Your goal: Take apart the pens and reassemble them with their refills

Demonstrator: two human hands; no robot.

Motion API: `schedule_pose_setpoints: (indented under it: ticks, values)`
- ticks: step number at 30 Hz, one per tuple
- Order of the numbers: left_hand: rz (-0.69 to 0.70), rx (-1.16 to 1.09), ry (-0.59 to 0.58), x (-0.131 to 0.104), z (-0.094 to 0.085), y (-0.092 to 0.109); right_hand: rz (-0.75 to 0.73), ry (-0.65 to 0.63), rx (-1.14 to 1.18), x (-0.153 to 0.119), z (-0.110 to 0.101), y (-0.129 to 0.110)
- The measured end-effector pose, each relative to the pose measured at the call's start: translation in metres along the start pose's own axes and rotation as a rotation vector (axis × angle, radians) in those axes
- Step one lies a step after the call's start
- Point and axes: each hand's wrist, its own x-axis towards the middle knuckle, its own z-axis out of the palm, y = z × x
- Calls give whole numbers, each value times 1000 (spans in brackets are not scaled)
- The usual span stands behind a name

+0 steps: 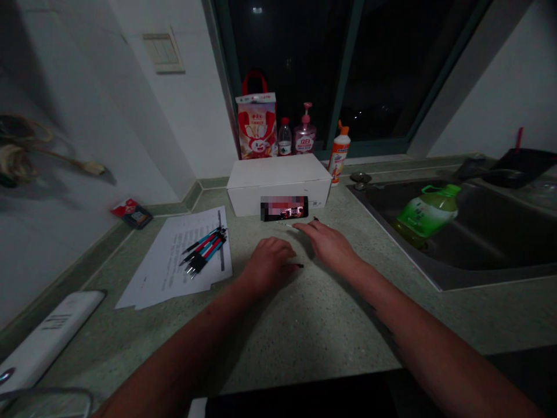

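Observation:
My left hand is closed over the counter, with a small dark-tipped thing sticking out beside its fingers; the rest of that thing is hidden. Farther right, my right hand reaches forward, its fingers close together and pointing left. Thin small pieces lie near its fingertips, too small to make out. Just beyond stands a phone with a lit screen, leaning on a white box. Several pens in blue, red and black lie on printed papers to the left.
A sink holding a green bottle is at the right. Behind the box are a red bag, a small bottle, a pump bottle and an orange-capped bottle. A white power strip lies at the left.

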Motion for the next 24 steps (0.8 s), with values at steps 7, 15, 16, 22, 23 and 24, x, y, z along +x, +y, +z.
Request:
schedule_pose_setpoints:
  ticks: [7, 15, 16, 22, 23, 24]
  values:
    - [-285, -30, 96, 4, 1, -11, 11, 20, 35, 0, -3, 1]
    - [-535, -89, 360, 1, -13, -32, -17, -13, 20, 0, -8, -3]
    - [-525, -86, 357, 1, -13, -32, -21, -20, 14, 0, -8, -4]
    - [-508, -74, 328, 1, -12, -29, -44, -18, -6, 0, -6, -4]
    - [-505, -73, 325, 1, -12, -29, -46, -21, -7, 0, -5, -4]
    - [-500, -71, 321, 1, -13, -29, -48, -26, -8, -1, -5, -3]
